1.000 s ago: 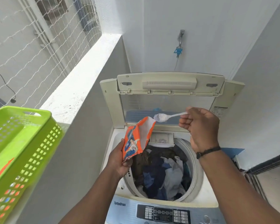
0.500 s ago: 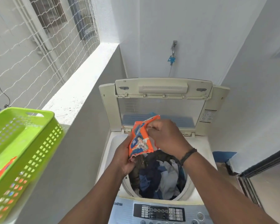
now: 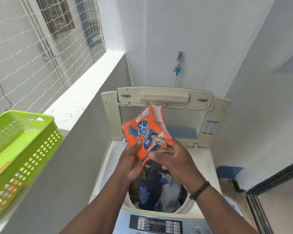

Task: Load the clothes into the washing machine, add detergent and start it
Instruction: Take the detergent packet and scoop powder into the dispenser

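Note:
An orange detergent packet (image 3: 146, 132) with blue print is held upright over the washing machine (image 3: 208, 159), its torn top open. My left hand (image 3: 130, 159) grips its lower left edge. My right hand (image 3: 172, 159) holds its lower right corner with fingertips. The machine's lid (image 3: 164, 97) stands raised behind the packet. Dark blue, brown and white clothes (image 3: 161, 191) fill the drum below my hands. The spoon is out of sight.
A green perforated basket (image 3: 22, 149) sits on the ledge at left, something orange inside it. The grey control panel (image 3: 156, 224) lies at the machine's near edge. A tap (image 3: 178, 63) is on the back wall. A netted opening is at left, a door frame at right.
One second ago my right hand held a white spoon of powder above the drum. It then went into the packet. Now both hands hold the packet, raised and turned label-up.

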